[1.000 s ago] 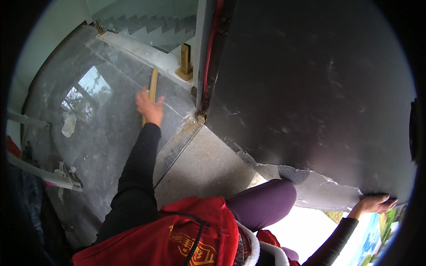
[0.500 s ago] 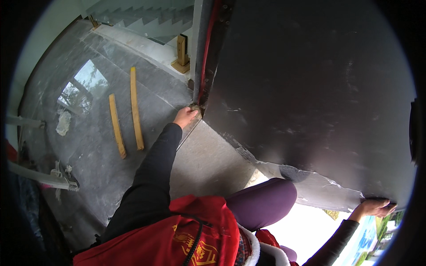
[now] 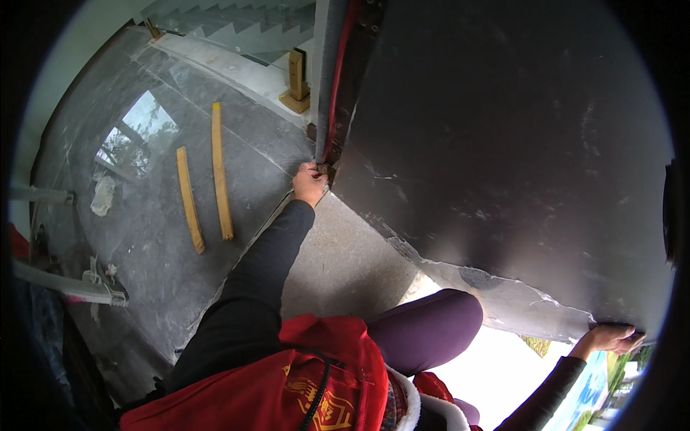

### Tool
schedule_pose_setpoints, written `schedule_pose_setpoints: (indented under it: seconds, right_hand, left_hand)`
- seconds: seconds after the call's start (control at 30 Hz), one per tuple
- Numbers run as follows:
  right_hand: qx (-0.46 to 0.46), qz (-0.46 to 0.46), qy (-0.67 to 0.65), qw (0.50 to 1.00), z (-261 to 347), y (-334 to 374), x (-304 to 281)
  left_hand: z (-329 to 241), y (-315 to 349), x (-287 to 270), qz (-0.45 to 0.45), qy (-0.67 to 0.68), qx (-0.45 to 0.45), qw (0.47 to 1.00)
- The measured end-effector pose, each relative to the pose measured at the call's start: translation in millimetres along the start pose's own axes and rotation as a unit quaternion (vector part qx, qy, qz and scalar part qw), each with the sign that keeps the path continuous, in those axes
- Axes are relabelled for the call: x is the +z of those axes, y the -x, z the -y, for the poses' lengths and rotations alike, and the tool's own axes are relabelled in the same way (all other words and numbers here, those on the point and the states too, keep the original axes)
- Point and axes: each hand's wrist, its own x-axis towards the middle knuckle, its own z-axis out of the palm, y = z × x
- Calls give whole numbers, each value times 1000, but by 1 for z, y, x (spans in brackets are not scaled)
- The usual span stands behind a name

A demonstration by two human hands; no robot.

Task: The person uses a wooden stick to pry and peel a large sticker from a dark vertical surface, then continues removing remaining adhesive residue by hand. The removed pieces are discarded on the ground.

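Observation:
A large dark panel (image 3: 496, 144) stands upright on the right, its lower edge rough and pale. At its lower left corner my left hand (image 3: 310, 185) is closed, thumb and fingers pinched together against a small brownish piece at the foot of the frame (image 3: 339, 93). What exactly sits between those fingertips is hidden. Far to the right, my right hand (image 3: 609, 338) grips the panel's lower edge, with the fingers curled against it.
Two wooden strips (image 3: 190, 201) (image 3: 221, 172) lie on the glossy grey floor (image 3: 151, 237) at the left. A brass post (image 3: 295, 82) stands by the glass near the stairs. Light metal legs (image 3: 72, 287) reach in from the left. A concrete strip (image 3: 338, 251) lies below the panel.
My left hand has turned and shifted slightly, its fingers now pointing up at the frame's foot, and its forearm has swung right. My right hand stays at the panel's edge.

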Motion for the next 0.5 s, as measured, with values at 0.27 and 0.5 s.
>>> schedule_pose_setpoints:
  seconds: [0.27, 0.5]
  right_hand:
    - [-1, -38, 44, 998, -12, -4, -12]
    - [6, -12, -2, 1000, -51, -49, -59]
  left_hand:
    - [-5, 21, 16, -42, 18, 13, 999]
    - [-6, 82, -4, -19, 7, -24, 1000]
